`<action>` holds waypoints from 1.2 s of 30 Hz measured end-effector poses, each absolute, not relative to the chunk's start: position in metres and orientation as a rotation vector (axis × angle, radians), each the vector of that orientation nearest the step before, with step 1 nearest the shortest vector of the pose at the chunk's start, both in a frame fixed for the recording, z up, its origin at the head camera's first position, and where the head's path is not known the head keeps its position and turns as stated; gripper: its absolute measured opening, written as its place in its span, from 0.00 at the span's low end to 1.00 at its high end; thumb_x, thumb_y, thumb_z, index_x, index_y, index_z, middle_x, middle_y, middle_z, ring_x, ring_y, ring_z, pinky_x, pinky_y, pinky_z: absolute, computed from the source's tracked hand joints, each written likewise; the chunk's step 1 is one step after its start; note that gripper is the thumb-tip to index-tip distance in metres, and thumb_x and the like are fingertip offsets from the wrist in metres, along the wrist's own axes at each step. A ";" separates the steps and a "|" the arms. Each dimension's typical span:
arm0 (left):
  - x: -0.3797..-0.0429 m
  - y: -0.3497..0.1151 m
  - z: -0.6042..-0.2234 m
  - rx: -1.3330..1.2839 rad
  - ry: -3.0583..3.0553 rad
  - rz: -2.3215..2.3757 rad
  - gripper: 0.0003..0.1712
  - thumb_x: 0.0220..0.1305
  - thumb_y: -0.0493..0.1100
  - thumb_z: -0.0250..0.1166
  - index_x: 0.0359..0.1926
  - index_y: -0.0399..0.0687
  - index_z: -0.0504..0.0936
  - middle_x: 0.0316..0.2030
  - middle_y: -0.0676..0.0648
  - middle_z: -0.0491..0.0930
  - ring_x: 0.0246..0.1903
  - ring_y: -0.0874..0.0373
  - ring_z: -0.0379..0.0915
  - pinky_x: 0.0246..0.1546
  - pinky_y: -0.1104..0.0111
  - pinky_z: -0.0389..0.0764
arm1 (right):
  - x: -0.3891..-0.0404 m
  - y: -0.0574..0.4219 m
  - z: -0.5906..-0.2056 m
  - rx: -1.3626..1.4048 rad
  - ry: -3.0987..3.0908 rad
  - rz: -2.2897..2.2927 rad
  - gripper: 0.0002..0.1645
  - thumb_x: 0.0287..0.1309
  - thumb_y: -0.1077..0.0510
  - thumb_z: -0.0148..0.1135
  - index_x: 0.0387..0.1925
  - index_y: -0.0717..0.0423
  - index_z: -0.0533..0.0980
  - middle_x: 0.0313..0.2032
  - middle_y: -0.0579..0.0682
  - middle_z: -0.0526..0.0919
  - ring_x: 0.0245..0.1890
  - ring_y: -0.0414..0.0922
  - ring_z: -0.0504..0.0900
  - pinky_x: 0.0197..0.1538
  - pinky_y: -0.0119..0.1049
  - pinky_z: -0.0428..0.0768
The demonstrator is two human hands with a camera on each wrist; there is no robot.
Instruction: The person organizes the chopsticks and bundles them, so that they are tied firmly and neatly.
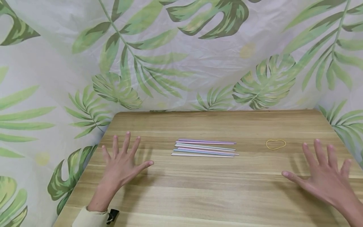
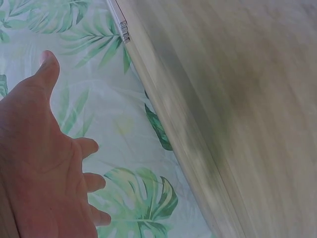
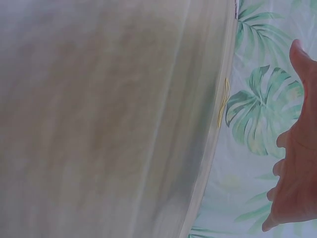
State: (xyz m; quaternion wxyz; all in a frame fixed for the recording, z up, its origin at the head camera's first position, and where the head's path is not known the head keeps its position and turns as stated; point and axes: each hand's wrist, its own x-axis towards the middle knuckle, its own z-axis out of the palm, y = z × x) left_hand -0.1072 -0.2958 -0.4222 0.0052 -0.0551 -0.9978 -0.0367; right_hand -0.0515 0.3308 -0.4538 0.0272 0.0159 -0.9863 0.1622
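Your left hand (image 1: 120, 168) and right hand (image 1: 326, 176) are spread near either edge of the wood-grain table (image 1: 198, 195); room surrounds slim sticks (image 1: 205, 147) and looped band (image 1: 275, 149).

No legible text; no readable labels, brands, numbers or signs in any view

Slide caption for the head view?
Left hand and right hand, spread open, flank pastel sticks and a yellow loop on a table.
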 end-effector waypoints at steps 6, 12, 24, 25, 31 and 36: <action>-0.114 -0.287 -0.423 -0.172 -3.149 -0.124 0.64 0.64 0.87 0.52 0.88 0.60 0.48 0.87 0.41 0.27 0.82 0.25 0.17 0.69 0.19 0.23 | -0.060 0.321 -0.452 0.083 -3.030 0.548 0.74 0.61 0.26 0.68 0.88 0.52 0.37 0.84 0.58 0.19 0.81 0.63 0.11 0.65 0.77 0.08; -0.122 -0.274 -0.423 -0.210 -3.134 -0.132 0.64 0.62 0.88 0.53 0.87 0.59 0.50 0.87 0.42 0.30 0.83 0.25 0.19 0.70 0.20 0.23 | -0.070 0.307 -0.450 0.111 -3.027 0.567 0.73 0.60 0.24 0.68 0.88 0.52 0.39 0.85 0.58 0.21 0.82 0.65 0.13 0.66 0.78 0.09; -0.143 -0.238 -0.421 -0.326 -3.108 -0.161 0.65 0.59 0.88 0.57 0.87 0.61 0.53 0.88 0.42 0.36 0.85 0.28 0.24 0.73 0.21 0.31 | -0.097 0.272 -0.440 0.228 -3.022 0.629 0.73 0.60 0.23 0.67 0.88 0.53 0.41 0.86 0.60 0.25 0.83 0.69 0.20 0.68 0.82 0.16; -0.145 -0.235 -0.422 -0.329 -3.113 -0.171 0.65 0.59 0.88 0.57 0.87 0.62 0.52 0.88 0.42 0.35 0.85 0.29 0.23 0.73 0.21 0.31 | -0.101 0.268 -0.440 0.233 -3.021 0.641 0.73 0.60 0.23 0.67 0.88 0.53 0.41 0.86 0.59 0.24 0.83 0.70 0.20 0.69 0.83 0.18; -0.158 -0.218 -0.423 -0.351 -3.128 -0.204 0.66 0.58 0.88 0.57 0.87 0.64 0.49 0.88 0.43 0.35 0.85 0.30 0.23 0.74 0.21 0.31 | -0.118 0.248 -0.435 0.256 -3.052 0.662 0.74 0.59 0.21 0.66 0.88 0.54 0.42 0.86 0.59 0.25 0.84 0.70 0.23 0.70 0.86 0.26; -0.166 -0.207 -0.422 -0.370 -3.121 -0.245 0.66 0.59 0.88 0.57 0.88 0.64 0.49 0.88 0.43 0.35 0.85 0.30 0.22 0.74 0.22 0.31 | -0.129 0.233 -0.431 0.285 -3.066 0.669 0.75 0.59 0.19 0.64 0.88 0.52 0.40 0.86 0.58 0.25 0.85 0.69 0.24 0.71 0.85 0.28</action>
